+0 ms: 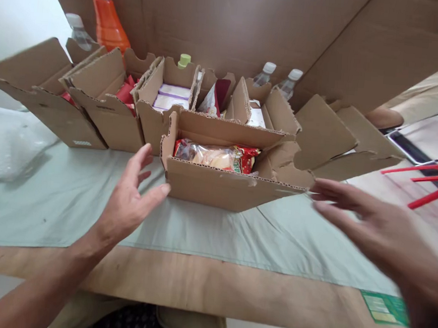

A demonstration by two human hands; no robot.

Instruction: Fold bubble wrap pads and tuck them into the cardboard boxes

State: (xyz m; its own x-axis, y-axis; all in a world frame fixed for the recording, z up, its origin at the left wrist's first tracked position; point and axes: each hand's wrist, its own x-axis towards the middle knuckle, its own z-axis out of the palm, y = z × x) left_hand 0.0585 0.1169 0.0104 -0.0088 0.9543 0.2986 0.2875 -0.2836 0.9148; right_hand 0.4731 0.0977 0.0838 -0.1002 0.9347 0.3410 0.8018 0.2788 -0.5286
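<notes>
Pack (219, 157) contained in box (209, 187)

The box is placed upright on the cloth (198, 233). At its left corner, the left hand (128, 202) is held with thumb and fingers spread — nothing is grasped. At its right corner, the right hand (379, 228) is seen blurred, with fingers extended and unclenched — whether the box is touched cannot be told. Behind the box, other boxes (123, 126) are lined up.

Khaki legwear (193, 327), bare left forearm (56, 275)
</notes>
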